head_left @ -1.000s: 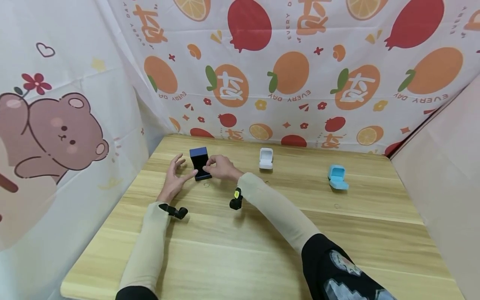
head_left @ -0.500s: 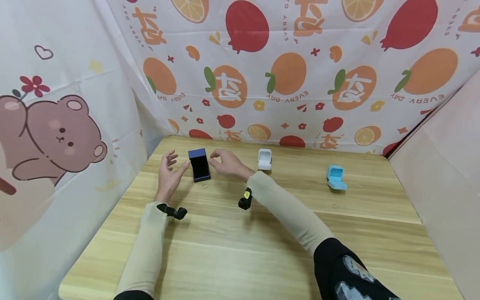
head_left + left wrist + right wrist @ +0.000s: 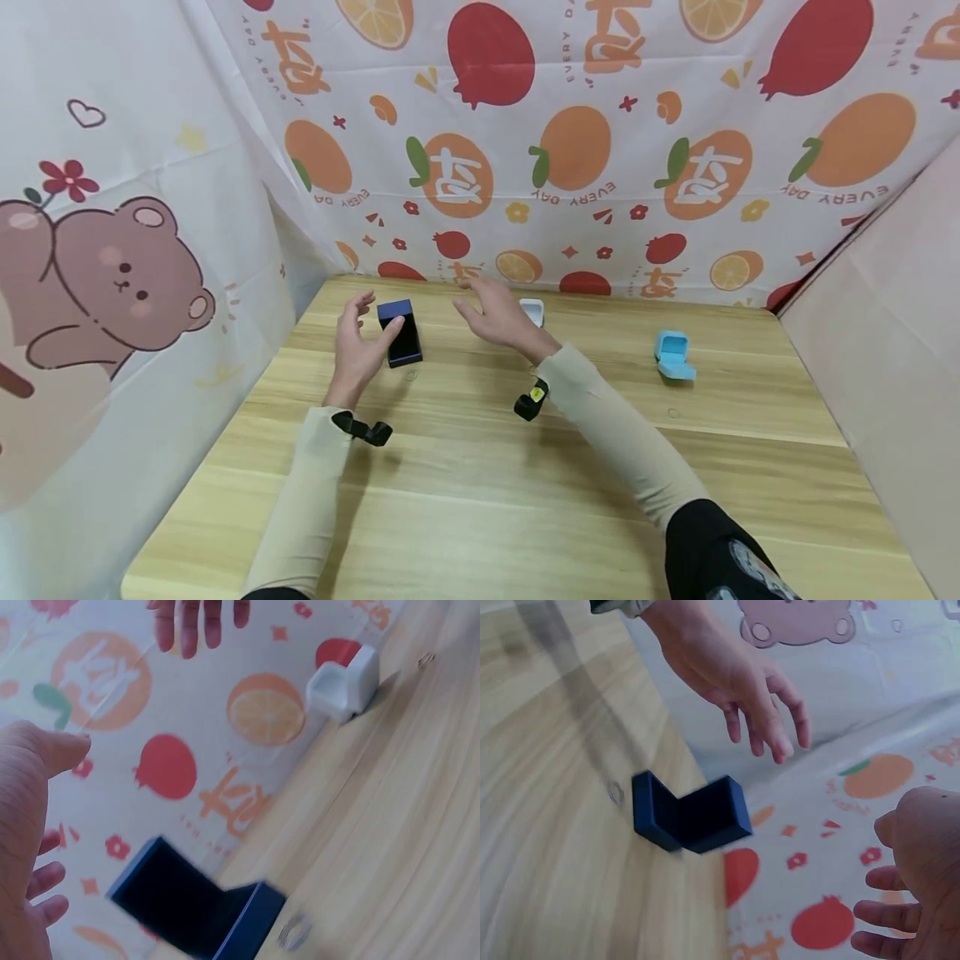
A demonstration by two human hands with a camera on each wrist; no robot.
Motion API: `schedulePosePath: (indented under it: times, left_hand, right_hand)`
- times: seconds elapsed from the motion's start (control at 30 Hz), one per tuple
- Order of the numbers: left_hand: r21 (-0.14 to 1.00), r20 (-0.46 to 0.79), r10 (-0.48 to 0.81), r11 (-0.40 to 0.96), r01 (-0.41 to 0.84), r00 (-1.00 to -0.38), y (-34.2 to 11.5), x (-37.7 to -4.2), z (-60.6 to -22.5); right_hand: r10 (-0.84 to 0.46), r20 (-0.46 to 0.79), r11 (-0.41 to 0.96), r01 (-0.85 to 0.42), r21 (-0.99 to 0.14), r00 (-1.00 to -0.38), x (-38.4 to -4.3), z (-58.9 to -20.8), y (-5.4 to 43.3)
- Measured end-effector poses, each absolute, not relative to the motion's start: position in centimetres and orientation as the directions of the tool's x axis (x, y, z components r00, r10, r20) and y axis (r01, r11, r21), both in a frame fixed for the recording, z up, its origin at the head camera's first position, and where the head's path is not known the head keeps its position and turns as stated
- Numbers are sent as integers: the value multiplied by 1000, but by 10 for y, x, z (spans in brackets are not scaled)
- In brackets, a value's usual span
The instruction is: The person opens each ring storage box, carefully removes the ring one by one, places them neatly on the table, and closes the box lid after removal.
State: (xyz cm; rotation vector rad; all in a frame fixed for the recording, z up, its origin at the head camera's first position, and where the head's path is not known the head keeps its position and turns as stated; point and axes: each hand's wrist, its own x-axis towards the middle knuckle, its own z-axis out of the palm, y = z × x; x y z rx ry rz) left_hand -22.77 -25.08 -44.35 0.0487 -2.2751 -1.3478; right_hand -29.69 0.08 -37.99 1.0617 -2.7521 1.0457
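A dark blue ring box (image 3: 406,350) stands with its lid up on the wooden table. My left hand (image 3: 358,354) hovers at its left, thumb spread from the fingers, holding nothing; in the head view the thumb overlaps the lid. To the right of the box my right hand (image 3: 497,315) is in the air with loose fingers and nothing in them, partly covering a white ring box (image 3: 532,310). A thin silver ring (image 3: 295,932) lies on the table just in front of the blue box. Both hands (image 3: 735,679) stand apart from the box in the right wrist view.
A light blue ring box (image 3: 675,357) stands lid up on the right of the table (image 3: 465,500), with a faint ring (image 3: 672,412) in front. Another ring (image 3: 426,659) lies near the white box. Printed cloth (image 3: 517,150) hangs behind.
My right hand has drawn back from the blue box, rightward and up, its pinched fingers loosening. The left hand shifted away slightly, then back toward the box. The boxes stay put.
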Motion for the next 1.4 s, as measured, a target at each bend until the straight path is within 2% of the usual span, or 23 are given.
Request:
schedulePosePath:
  times: [0.13, 0.4, 0.63, 1.03, 1.4]
  left_hand:
    - [802, 423, -221, 543, 249, -879, -235, -228, -440]
    - [716, 494, -101, 611, 338, -864, -204, -238, -431]
    - [685, 493, -42, 634, 358, -869, -182, -247, -429]
    - [620, 528, 54, 658, 428, -848, -153, -266, -431]
    - [595, 460, 94, 706, 385, -883, -136, -274, -432]
  right_hand:
    - [-550, 264, 572, -588, -573, -792, -300, -378, 17]
    - [-468, 255, 592, -514, -620, -846, -306, -374, 44]
    - [-400, 238, 621, -453, -640, -885, -306, -370, 63]
    - [-324, 228, 654, -392, -647, -918, -310, -372, 86]
    - [-266, 210, 713, -338, -614, -941, -316, -384, 98]
